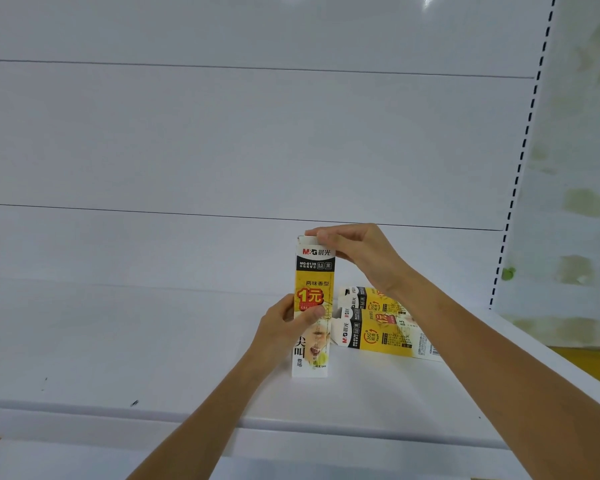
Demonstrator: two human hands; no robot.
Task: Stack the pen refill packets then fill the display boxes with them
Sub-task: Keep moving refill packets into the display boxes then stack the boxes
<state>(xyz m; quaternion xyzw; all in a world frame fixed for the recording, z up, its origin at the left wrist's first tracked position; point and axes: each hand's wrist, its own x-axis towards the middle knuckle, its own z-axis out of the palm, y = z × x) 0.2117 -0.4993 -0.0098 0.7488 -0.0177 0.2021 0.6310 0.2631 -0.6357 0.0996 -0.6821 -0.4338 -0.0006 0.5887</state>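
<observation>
A tall yellow, white and black display box (313, 282) stands upright on the white shelf (153, 348). My left hand (284, 327) grips its middle from the left, thumb across the front. My right hand (357, 251) pinches the white flap at the box's top. Just to the right, behind my right forearm, two or three more boxes of the same print (378, 327) lie flat on the shelf, partly hidden by my wrist.
The shelf's white back panel (257, 140) rises behind the boxes. A slotted upright (520, 168) stands at the right, with a stained wall (575, 168) past it. The shelf's front edge (291, 431) runs across the bottom.
</observation>
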